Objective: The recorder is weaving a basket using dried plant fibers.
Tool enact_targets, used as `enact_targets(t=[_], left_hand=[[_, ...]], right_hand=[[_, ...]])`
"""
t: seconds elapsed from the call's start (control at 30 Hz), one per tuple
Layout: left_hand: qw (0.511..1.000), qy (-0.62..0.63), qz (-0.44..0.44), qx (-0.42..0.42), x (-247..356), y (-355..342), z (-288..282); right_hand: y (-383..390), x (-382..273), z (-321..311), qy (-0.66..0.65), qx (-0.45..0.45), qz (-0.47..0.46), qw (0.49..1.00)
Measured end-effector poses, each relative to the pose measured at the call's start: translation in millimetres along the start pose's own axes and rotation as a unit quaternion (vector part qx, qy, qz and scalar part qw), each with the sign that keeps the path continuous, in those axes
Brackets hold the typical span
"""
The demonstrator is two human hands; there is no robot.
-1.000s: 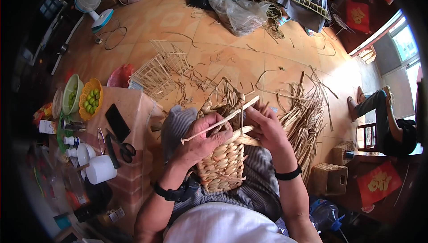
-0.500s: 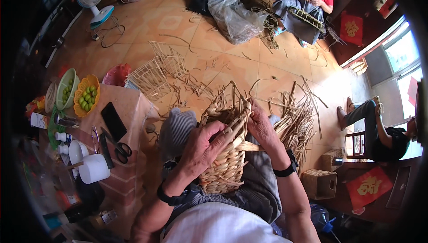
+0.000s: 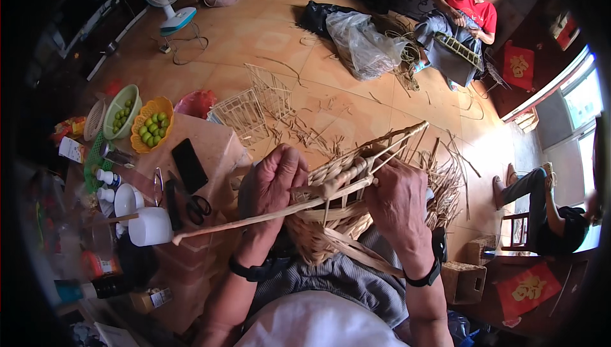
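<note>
On my lap sits a half-woven basket (image 3: 313,240) of pale, thick plant strands, tilted, with its rim reaching up to the right. My left hand (image 3: 275,185) is closed beside the basket's left side, fingers curled in; what they hold, if anything, is hidden. At the right side of the rim, my right hand (image 3: 400,204) is closed on the basket, its fingertips partly hidden by thin strands. One long strand (image 3: 254,216) juts from the rim out to the left, across my left wrist. Another flat strand (image 3: 363,253) hangs off the front toward my right wrist.
On the left table (image 3: 216,146) are scissors (image 3: 198,209), a phone (image 3: 189,166), a white container (image 3: 151,227) and bowls of green fruit (image 3: 152,129). Loose strands (image 3: 449,185) and wooden frames (image 3: 242,116) lie on the floor. A person in red (image 3: 468,10) and another in black (image 3: 560,226) sit nearby.
The basket has turned and tipped, and a long strand now sticks out to the left. My left hand has come off the basket's front and curled up. The view has shifted slightly.
</note>
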State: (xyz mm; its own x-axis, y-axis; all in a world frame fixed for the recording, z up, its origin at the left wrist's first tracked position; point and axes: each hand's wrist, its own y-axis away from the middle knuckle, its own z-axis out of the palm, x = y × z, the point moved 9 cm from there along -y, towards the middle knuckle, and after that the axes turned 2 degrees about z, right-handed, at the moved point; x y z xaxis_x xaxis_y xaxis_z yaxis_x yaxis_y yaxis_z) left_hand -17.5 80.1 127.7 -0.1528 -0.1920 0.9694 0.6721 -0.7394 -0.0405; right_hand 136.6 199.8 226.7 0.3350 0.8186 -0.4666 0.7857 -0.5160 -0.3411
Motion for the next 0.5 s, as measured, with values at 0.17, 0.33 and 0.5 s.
enact_targets(t=[0.17, 0.33, 0.5], left_hand=[[0.992, -0.06, 0.075, 0.088, 7.8, 16.9, -2.7], [0.997, 0.039, -0.041, 0.048, -8.0, -7.7, 8.9], [0.997, 0.044, -0.058, 0.01, -58.5, -47.1, -2.0]], right_hand=[[-3.6, 1.1, 8.5, 0.086, 0.012, 0.012, 0.996], [0.6, -2.6, 15.9, 0.086, -0.005, 0.018, 0.996], [-3.8, 1.7, 29.7, 0.085, -0.015, 0.059, 0.995]])
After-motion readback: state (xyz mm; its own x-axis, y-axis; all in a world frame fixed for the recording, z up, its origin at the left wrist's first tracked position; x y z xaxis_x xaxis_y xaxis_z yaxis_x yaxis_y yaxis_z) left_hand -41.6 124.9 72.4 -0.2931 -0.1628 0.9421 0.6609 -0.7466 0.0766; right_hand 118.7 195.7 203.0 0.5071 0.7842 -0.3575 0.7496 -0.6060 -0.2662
